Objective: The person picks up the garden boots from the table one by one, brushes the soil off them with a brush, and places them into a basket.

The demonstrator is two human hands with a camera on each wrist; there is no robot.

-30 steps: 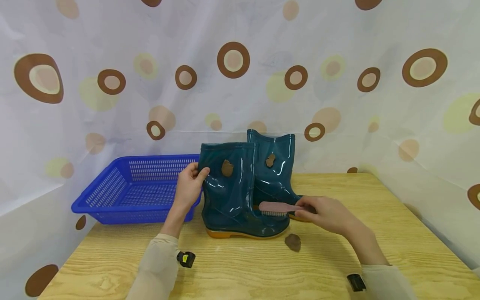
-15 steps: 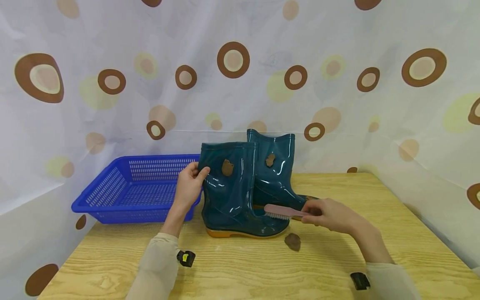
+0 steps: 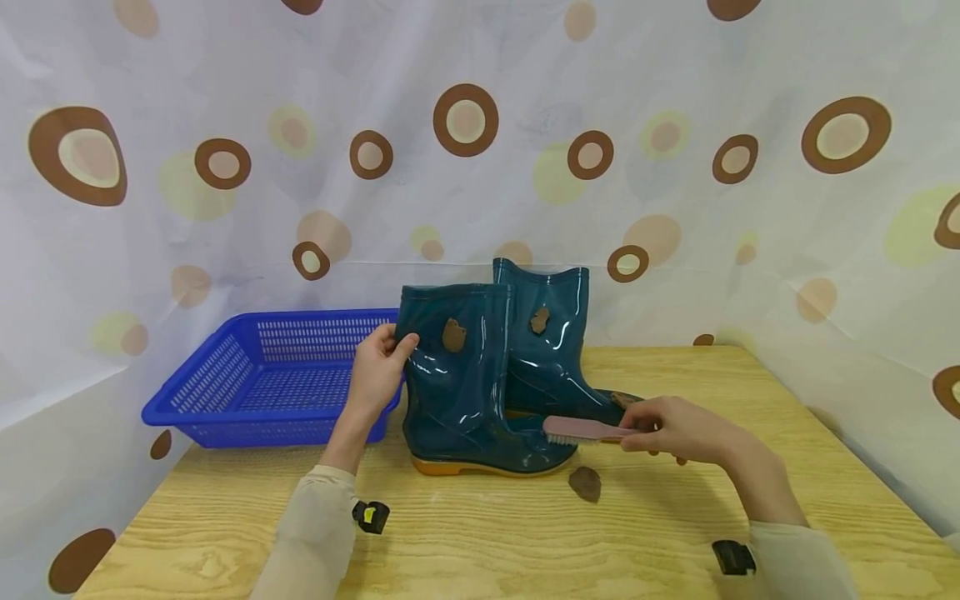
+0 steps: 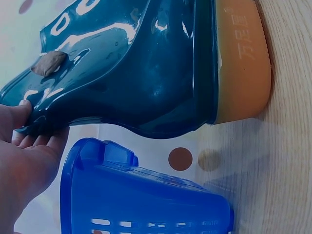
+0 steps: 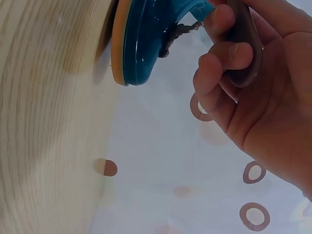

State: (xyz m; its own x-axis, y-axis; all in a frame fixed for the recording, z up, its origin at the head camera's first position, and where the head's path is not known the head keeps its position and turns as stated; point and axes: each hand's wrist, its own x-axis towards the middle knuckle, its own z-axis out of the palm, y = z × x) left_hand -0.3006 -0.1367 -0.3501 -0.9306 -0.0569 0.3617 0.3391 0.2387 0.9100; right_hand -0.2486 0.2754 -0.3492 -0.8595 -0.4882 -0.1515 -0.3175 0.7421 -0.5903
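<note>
I've my left hand [image 3: 375, 372] pinching the front boot [image 3: 457, 396], presumably steadying it, right hand [image 3: 678, 429] gripping the brush [image 3: 576, 428] by the boot's toe.

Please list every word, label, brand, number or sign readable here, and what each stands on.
"万足", apparently, plus a third character too blurred to settle: on the orange heel of the front boot.
A small mark near those characters: too faint to read.
No readable text on the pink brush, blue basket or black device at the left sleeve.
</note>
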